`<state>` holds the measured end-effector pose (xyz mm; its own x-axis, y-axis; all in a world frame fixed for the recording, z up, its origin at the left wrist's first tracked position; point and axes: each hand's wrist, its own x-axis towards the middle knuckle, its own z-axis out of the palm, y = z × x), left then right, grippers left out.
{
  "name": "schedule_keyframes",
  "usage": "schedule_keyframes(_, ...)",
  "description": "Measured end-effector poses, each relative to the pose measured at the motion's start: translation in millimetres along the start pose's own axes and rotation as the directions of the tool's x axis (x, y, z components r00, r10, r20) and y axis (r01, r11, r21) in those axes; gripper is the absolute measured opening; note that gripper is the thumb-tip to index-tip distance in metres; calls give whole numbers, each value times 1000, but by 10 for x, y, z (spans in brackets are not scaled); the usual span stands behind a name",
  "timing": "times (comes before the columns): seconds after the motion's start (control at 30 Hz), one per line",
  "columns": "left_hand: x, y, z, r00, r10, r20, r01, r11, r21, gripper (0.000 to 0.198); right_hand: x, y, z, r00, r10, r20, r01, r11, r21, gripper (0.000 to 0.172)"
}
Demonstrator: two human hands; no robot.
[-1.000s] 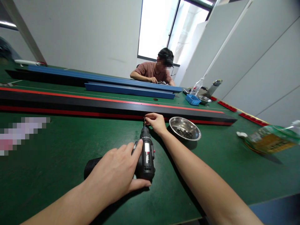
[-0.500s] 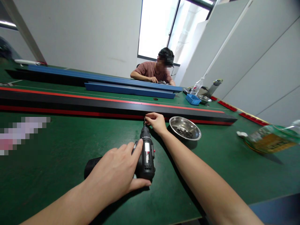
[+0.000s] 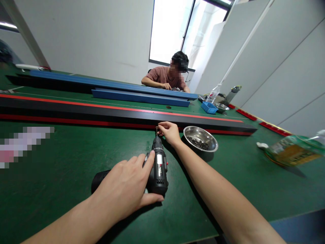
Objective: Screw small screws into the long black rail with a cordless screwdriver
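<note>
My left hand (image 3: 132, 179) is wrapped around a black cordless drill (image 3: 159, 169), which lies on its side on the green table and points away from me. Thumb and fingertips of my right hand (image 3: 169, 131) pinch at the tip of the drill bit (image 3: 156, 132), on what looks like a small screw, mostly hidden by the fingers. Just beyond the bit runs a long black bar with red edges (image 3: 114, 114). Right of my right hand stands a steel bowl (image 3: 214, 144) with many small dark screws (image 3: 199, 144) in it.
Blue long profiles (image 3: 142, 97) lie behind the black bar. A person (image 3: 165, 76) sits across the table. At the far right are a blue basket (image 3: 209, 107) and another metal bowl (image 3: 221, 107). A large plastic bottle (image 3: 296, 150) lies on the right.
The fingertips of my right hand have shifted very slightly at the bit tip. The drill, my left hand and the bowl stay in place.
</note>
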<state>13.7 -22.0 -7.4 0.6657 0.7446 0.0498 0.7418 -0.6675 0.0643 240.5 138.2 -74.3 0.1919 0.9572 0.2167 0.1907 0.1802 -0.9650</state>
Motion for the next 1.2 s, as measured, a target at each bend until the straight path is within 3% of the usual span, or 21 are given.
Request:
schedule_keyframes(0.4,-3,10,-6,1000,-3,-4,3,1000,2,105,-10,-1,16,1000,-15,-22,14,999,-39,16)
schedule_keyframes(0.63,-1,2,-4,1000,4,-16,-4,1000,7,104,-14,8,-16,993,-78,88,88,988,-123,32)
schedule_keyframes(1.03,3,-12,-11,1000,-3,-11,4,999,32,103,-11,-25,-8,997,-71,-39,62,976,-209,27)
schedule_keyframes(1.2,21,-33,-2,1000,-4,-27,6,999,42,102,-36,-49,-4,987,-93,-129,44,939,-341,26)
